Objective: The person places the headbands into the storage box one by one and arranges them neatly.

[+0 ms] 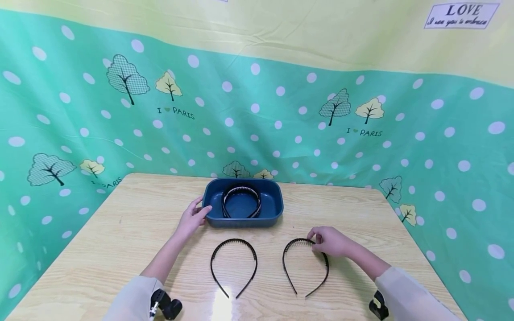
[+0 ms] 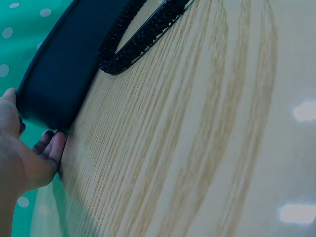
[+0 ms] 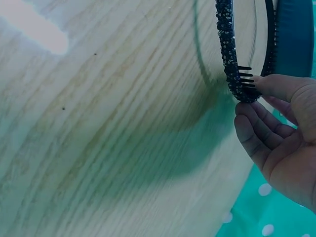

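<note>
A dark blue rectangular basin (image 1: 241, 223) stands at the back of the table. My left hand (image 1: 193, 218) grips its left end, with the thumb over the rim and the other fingers low on the outer side. Inside the basin lie black headbands (image 1: 223, 206), overlapping so that I cannot tell how many. On the right, my right hand (image 1: 331, 241) pinches the top of a black toothed headband (image 1: 284, 261) between thumb and fingers. Glittering beads cover its outer face in the right wrist view. Another black headband (image 1: 234, 241) lies in front of the basin, ends toward me.
The light wooden table (image 1: 132, 214) reaches back to a green dotted curtain (image 1: 257, 120) hanging behind and at both sides. A black wrist camera (image 1: 170, 307) sits at the left sleeve, another camera (image 1: 378, 305) at the right sleeve.
</note>
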`<state>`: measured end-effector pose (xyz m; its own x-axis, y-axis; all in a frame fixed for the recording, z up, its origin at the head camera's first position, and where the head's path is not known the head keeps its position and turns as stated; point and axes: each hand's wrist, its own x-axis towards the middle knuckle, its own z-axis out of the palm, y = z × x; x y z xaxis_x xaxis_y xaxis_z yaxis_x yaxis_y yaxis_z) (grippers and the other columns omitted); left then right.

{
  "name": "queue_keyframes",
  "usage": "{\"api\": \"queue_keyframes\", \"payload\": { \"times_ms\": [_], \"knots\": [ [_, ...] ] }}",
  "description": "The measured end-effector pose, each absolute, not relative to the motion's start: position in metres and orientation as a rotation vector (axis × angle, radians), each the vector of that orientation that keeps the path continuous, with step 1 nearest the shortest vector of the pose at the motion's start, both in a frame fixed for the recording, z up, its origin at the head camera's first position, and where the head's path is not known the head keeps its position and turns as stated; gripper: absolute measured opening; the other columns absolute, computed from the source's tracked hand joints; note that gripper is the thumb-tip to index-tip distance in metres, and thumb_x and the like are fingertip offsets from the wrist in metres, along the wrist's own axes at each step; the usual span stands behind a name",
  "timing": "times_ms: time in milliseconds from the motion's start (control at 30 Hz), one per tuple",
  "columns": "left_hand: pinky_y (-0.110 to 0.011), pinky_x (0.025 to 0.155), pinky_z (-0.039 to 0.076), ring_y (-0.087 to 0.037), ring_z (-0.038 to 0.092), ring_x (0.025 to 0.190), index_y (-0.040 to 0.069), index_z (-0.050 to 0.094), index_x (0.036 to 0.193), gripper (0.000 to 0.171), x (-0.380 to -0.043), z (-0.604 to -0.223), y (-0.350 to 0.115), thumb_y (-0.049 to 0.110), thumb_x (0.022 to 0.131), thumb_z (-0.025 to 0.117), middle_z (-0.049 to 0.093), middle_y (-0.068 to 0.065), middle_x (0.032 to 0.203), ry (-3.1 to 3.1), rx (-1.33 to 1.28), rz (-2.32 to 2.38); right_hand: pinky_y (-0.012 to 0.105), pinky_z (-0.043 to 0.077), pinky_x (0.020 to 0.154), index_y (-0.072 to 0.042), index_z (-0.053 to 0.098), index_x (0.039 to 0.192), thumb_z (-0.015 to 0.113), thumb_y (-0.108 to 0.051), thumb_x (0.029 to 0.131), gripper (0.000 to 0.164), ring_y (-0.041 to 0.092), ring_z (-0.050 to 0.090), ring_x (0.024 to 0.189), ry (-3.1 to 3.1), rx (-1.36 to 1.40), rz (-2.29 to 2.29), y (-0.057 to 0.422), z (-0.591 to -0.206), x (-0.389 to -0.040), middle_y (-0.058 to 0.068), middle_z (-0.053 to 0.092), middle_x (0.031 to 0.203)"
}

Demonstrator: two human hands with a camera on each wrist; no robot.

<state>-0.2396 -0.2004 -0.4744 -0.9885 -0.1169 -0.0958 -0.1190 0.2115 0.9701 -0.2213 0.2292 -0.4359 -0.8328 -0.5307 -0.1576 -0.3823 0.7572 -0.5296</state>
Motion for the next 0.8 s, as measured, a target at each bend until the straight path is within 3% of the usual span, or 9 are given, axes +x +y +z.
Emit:
{"api": "queue_keyframes", "payload": {
  "times_ms": [133,800],
  "knots": [
    [-0.03,0.083,0.053,-0.023,0.057,0.107,0.015,0.027,0.148,0.064,-0.238,-0.473,-0.2,0.036,0.094,0.054,0.046,-0.026,0.136,2.443,-0.229,1.951,0.022,0.039,0.053,-0.008,0.062,0.105,0.068,-0.009,0.083,0.022,0.007,0.044,0.06,2.663,-0.717,-0.711,0.23,-0.433,-0.225,-0.002,0.052,0.072],
    [-0.024,0.078,0.052,-0.009,0.057,0.093,0.015,0.029,0.147,0.064,-0.239,-0.475,-0.201,0.037,0.093,0.056,0.05,-0.024,0.132,2.452,-0.226,1.962,0.022,0.04,0.055,-0.007,0.064,0.104,0.064,-0.006,0.085,0.019,0.008,0.045,0.06,2.715,-0.745,-0.702,0.221,-0.409,-0.238,-0.001,0.052,0.072]
  ]
}}
